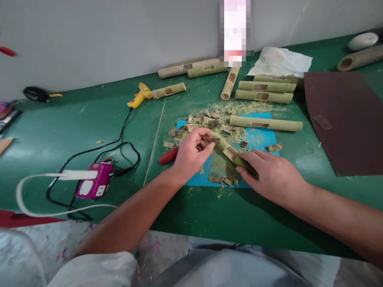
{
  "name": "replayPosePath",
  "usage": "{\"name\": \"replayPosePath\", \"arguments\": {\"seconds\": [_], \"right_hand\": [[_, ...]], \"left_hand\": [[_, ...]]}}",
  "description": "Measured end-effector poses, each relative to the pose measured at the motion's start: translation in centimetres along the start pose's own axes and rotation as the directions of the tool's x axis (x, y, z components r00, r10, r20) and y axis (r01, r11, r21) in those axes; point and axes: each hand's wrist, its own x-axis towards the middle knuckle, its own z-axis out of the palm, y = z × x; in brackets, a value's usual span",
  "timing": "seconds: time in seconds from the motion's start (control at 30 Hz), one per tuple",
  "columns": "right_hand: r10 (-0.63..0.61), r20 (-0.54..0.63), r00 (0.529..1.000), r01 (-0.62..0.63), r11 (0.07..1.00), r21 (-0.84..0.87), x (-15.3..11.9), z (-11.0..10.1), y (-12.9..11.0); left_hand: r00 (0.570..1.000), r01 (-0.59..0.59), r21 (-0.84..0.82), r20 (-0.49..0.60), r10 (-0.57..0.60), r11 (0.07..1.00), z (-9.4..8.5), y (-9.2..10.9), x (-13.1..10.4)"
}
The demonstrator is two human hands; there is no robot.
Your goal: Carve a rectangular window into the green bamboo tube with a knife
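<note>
In my right hand [269, 171] is a green bamboo tube [223, 146], gripped near its lower right end and tilted over a blue mat [271, 137]. A rectangular opening [231, 153] is cut into the tube's side. My left hand [196, 151] is closed by the tube's upper left end, its thumb and fingers pinching a small dark bamboo chip [216, 140]. A red handle [168, 156] shows on the table beside my left hand; the rest of that tool is hidden. Bamboo chips and shavings [209, 119] are heaped on the mat just beyond my hands.
Another cut bamboo tube [287, 125] lies across the mat's far side. Several more tubes [265, 96] rest at the back, near white paper [281, 61]. A brown sheet [344, 123] lies right. Left are a yellow glue gun [140, 95], a purple power adapter [92, 181] and looping cords.
</note>
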Motion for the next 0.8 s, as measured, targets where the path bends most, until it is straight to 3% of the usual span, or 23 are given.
{"name": "replayPosePath", "arguments": {"seconds": [0.2, 0.4, 0.8], "right_hand": [[0.008, 0.006, 1.0, -0.008, 1.0, 0.0, 0.03, -0.12, -0.1], [0.013, 0.029, 0.999, -0.013, 1.0, 0.001, 0.06, -0.09, -0.03], [0.008, 0.008, 1.0, -0.008, 1.0, -0.002, -0.15, -0.07, -0.08]], "left_hand": [[1.0, -0.021, 0.019, 0.015, 0.021, 1.0, -0.16, -0.18, 0.11], [0.997, -0.045, 0.046, -0.062, 0.048, 0.998, 0.0, -0.23, 0.1], [0.98, -0.194, 0.183, 0.003, 0.197, 0.964, -0.42, -0.16, 0.19]]}}
